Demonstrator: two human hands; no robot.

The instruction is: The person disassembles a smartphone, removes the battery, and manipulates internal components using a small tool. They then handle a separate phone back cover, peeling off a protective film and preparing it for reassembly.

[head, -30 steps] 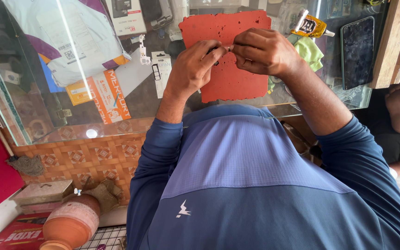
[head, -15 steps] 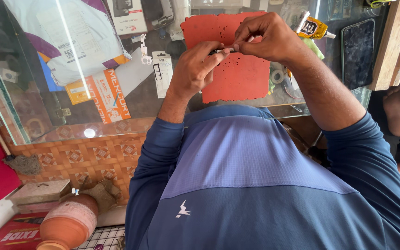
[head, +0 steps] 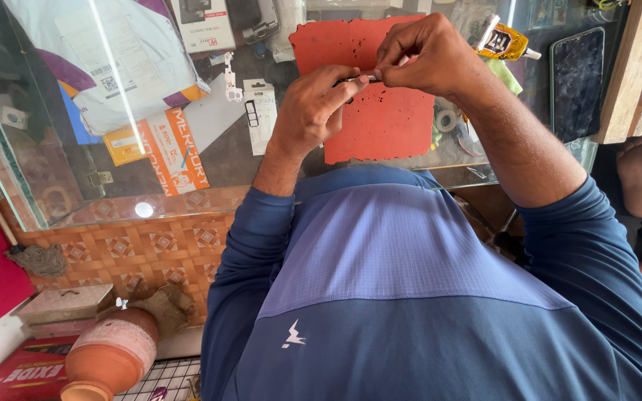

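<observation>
In the upper middle of the frame, my left hand (head: pixel 313 104) and right hand (head: pixel 425 56) meet over the red mat (head: pixel 388 122) on the glass tabletop (head: pixel 113 200). The fingers of both hands are pinched together on a small dark part (head: pixel 360 78), too small to make out. A glue tube (head: pixel 505 43) lies just right of my right hand, a dark phone (head: pixel 577 82) further right, and a clay pot (head: pixel 109 356) sits at lower left.

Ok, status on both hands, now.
Left hand and right hand pinch one small dark slim part above the red pitted work mat. Nothing obstructing.
</observation>
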